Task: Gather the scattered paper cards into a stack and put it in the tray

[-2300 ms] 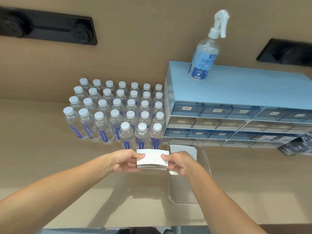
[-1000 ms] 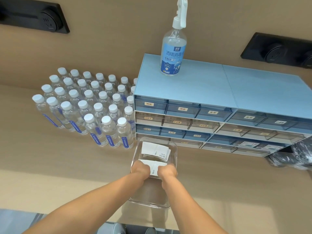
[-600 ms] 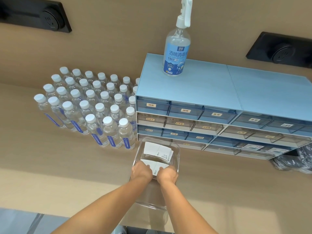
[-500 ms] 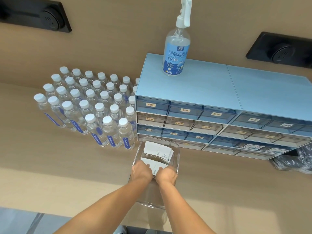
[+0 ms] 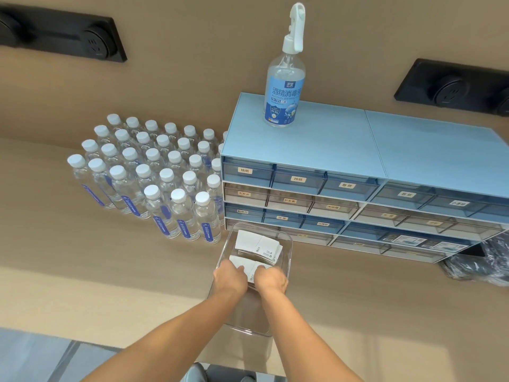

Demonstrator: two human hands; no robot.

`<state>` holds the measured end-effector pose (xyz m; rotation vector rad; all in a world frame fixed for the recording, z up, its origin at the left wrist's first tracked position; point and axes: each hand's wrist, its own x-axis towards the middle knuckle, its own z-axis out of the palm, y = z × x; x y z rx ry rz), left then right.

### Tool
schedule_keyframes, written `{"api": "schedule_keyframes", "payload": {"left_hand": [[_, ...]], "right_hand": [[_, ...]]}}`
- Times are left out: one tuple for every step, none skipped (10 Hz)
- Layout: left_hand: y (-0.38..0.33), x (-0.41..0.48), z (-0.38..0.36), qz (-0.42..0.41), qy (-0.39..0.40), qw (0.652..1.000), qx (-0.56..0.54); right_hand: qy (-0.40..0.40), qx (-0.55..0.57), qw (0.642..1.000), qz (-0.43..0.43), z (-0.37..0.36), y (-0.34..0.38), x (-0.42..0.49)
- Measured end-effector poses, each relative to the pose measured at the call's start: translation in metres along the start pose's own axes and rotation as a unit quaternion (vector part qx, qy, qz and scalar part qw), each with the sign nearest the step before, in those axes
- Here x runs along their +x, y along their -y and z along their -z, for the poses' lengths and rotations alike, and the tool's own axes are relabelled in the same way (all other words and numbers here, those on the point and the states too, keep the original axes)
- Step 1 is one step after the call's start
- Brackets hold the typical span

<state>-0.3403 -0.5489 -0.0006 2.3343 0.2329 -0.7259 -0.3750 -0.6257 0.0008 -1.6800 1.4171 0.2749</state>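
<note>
Head view, looking down at a tan counter [image 5: 82,271]. Both hands reached into a clear tray [image 5: 287,245] sitting on it, just in front of a blue drawer unit [image 5: 316,150]. Left hand [image 5: 230,277] and right hand [image 5: 271,279] side by side, knuckles up, fingers [image 5: 239,269] curled down onto a white card stack [image 5: 249,267] inside the tray, roughly mid-length. Looked like both were grasping that stack from either end, thumbs hidden underneath, so hard to say how firm the grip was or whether the stack already touched the tray floor. Second bunch of white cards [image 5: 259,245] lying loose at the far end of the tray, slightly fanned, small print on a few corners, too tiny to read. Near end of the tray bare, partly covered by the forearms.

Left of the tray, a tight block of small water bottles [image 5: 154,177], white caps, blue label strips, standing upright against the wall. Nearest row just beside the tray's far left corner. On top of the drawer unit, a spray bottle [image 5: 285,92], clear with a blue label and white trigger, upright. Drawers with little labels on the fronts. Black socket panels [image 5: 63,37] on the wall, left and right. Crinkled black plastic bag [image 5: 479,266] at the far right edge, past the drawers.
</note>
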Motion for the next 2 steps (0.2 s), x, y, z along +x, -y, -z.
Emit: {"api": "schedule_keyframes", "payload": {"left_hand": [[-0.005, -0.006, 0.007, 0.010, -0.001, 1.000, 0.006], [-0.012, -0.009, 0.017, 0.018, -0.014, 1.000, -0.001]], "right_hand": [[0.024, 0.008, 1.000, 0.000, 0.011, 0.002, -0.006], [0.024, 0.001, 1.000, -0.003, 0.022, 0.005, -0.010]]}}
